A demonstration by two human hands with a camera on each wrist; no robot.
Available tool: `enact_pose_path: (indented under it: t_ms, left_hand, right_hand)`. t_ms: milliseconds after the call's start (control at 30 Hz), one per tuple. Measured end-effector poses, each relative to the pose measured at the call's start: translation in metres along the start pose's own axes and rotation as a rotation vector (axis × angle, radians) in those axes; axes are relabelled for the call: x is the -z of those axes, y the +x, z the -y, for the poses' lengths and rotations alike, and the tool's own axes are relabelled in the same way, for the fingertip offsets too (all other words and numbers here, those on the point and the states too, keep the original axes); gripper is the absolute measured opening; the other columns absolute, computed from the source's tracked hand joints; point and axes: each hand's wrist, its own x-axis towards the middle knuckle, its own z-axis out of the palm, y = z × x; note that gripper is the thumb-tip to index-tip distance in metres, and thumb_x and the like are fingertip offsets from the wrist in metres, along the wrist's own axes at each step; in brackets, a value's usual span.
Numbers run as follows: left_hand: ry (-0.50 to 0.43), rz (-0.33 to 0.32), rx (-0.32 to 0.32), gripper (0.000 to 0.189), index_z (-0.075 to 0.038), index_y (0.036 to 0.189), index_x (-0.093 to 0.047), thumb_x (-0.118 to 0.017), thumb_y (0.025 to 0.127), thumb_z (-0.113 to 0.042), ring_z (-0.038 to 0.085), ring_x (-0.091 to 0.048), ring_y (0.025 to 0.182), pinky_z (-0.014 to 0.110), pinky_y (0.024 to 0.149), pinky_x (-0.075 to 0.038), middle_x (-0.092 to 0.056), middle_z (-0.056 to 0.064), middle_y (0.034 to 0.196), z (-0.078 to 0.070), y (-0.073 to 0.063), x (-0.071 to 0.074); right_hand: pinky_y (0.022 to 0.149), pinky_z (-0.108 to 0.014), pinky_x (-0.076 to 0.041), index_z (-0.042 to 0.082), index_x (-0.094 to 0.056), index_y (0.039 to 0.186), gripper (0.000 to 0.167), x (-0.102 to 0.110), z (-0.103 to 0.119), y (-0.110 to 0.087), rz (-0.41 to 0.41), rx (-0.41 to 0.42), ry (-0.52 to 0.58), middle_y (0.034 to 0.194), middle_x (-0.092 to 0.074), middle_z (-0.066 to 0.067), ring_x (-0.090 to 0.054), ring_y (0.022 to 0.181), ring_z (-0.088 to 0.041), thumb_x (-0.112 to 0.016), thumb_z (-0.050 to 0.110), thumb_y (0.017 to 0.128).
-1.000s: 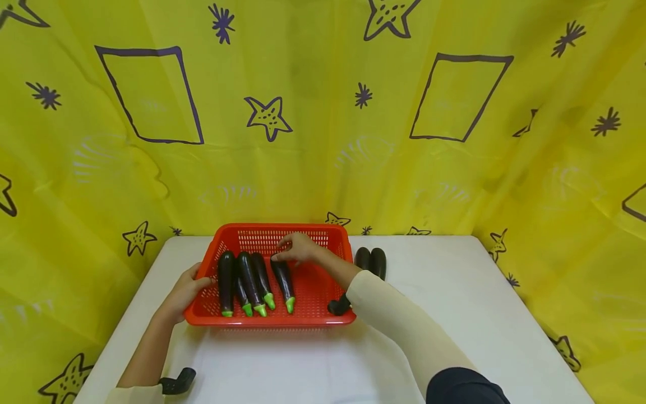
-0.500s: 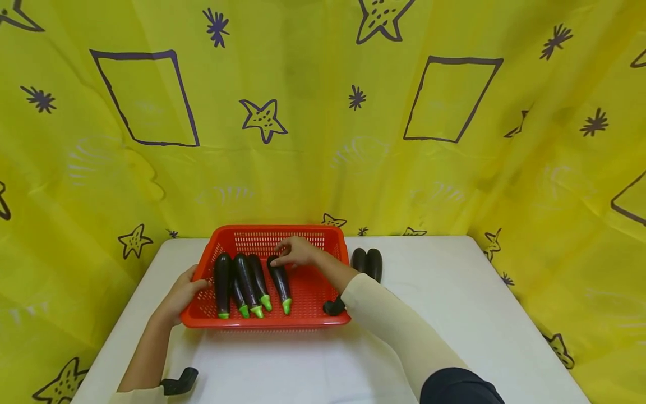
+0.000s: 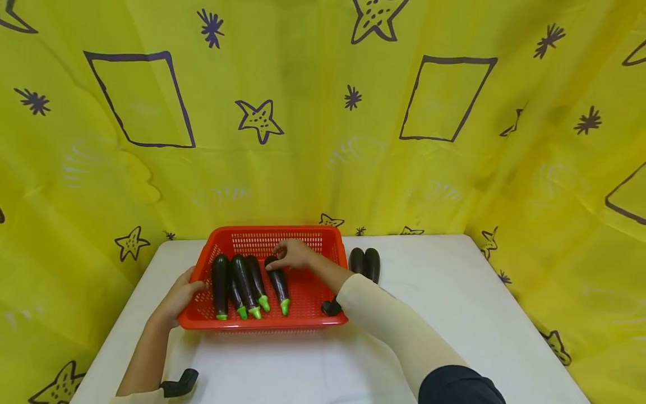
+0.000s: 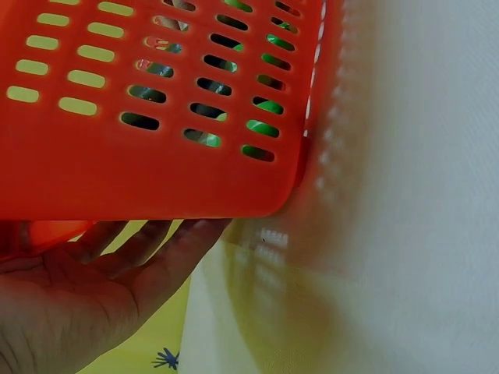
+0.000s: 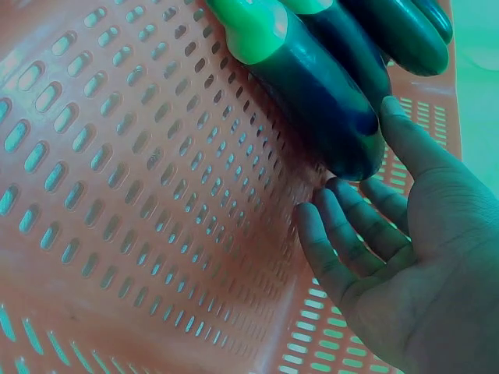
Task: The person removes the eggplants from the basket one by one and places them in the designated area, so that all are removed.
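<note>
A red perforated plastic basket (image 3: 262,324) stands on the white table, with several dark eggplants (image 3: 220,286) lying in its left half, green stem ends toward the near side. My left hand (image 3: 176,294) grips the basket's left rim; in the left wrist view its fingers (image 4: 175,261) reach under that rim. Inside the basket, my right hand (image 3: 295,253) holds the rounded far end of the rightmost eggplant (image 3: 280,286) between thumb and index finger. The right wrist view shows the thumb along one side of this eggplant (image 5: 312,93), the index finger partly hidden behind it, and the other fingers spread below.
Two more dark eggplants (image 3: 365,264) lie on the table just right of the basket, partly hidden by the right sleeve (image 3: 393,320). Behind the white table (image 3: 454,297) hangs a yellow curtain (image 3: 303,185) with dark star drawings. A black wrist mount (image 3: 180,383) sits on the left forearm.
The head view has drifted slightly. My right hand has come down a little over the end of the rightmost eggplant, which lies still in the basket. The left hand keeps its grip.
</note>
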Motion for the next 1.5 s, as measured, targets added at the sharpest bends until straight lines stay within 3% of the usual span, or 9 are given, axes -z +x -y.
enact_pose_path:
  t_ms: [233, 400, 633, 800, 1500]
  left_hand:
    - [-0.008, -0.008, -0.012, 0.051, 0.013, 0.149, -0.026, -0.041, 0.101, 0.002, 0.025, -0.064, 0.103, 0.044, 0.084, -0.062, -0.046, 0.033, 0.134, -0.0021, -0.0012, -0.0012]
    - [0.003, 0.001, -0.02, 0.054, 0.014, 0.151, -0.022, -0.041, 0.102, 0.001, 0.026, -0.064, 0.105, 0.047, 0.085, -0.062, -0.045, 0.036, 0.136, -0.0025, -0.0017, 0.0002]
    - [0.003, -0.001, 0.016, 0.051, 0.012, 0.149, -0.025, -0.042, 0.102, 0.001, 0.027, -0.062, 0.107, 0.045, 0.086, -0.062, -0.044, 0.033, 0.138, 0.0022, -0.0072, 0.0001]
    - [-0.004, 0.006, -0.015, 0.053, 0.013, 0.15, -0.025, -0.041, 0.101, 0.001, 0.028, -0.062, 0.107, 0.047, 0.086, -0.062, -0.044, 0.034, 0.137, 0.0017, -0.0056, 0.0004]
    - [0.0, 0.006, -0.001, 0.051, 0.013, 0.149, -0.025, -0.04, 0.103, 0.001, 0.027, -0.061, 0.107, 0.043, 0.086, -0.062, -0.043, 0.033, 0.137, 0.0006, -0.0016, 0.0011]
  right_hand:
    - [0.07, -0.029, -0.059, 0.005, -0.068, 0.131, 0.053, 0.0011, 0.0009, 0.0007, 0.006, -0.004, 0.036, 0.115, -0.069, -0.008, -0.066, 0.095, -0.019, -0.087, 0.03, 0.088]
    - [0.076, -0.029, -0.058, 0.006, -0.069, 0.13, 0.053, 0.0001, 0.001, 0.0014, 0.001, 0.01, 0.009, 0.115, -0.07, -0.007, -0.066, 0.103, -0.019, -0.088, 0.031, 0.087]
    - [0.085, -0.031, -0.057, 0.006, -0.071, 0.127, 0.049, -0.005, 0.0032, -0.002, 0.029, 0.01, 0.012, 0.117, -0.071, -0.008, -0.066, 0.111, -0.022, -0.088, 0.028, 0.087]
    - [0.087, -0.032, -0.057, 0.005, -0.072, 0.126, 0.046, -0.0046, 0.002, -0.0006, 0.041, 0.014, 0.046, 0.121, -0.071, -0.01, -0.066, 0.115, -0.024, -0.088, 0.023, 0.088]
    - [0.088, -0.029, -0.056, 0.003, -0.072, 0.126, 0.047, 0.0002, 0.0006, 0.0024, 0.07, 0.03, 0.08, 0.12, -0.073, -0.01, -0.067, 0.114, -0.023, -0.089, 0.018, 0.085]
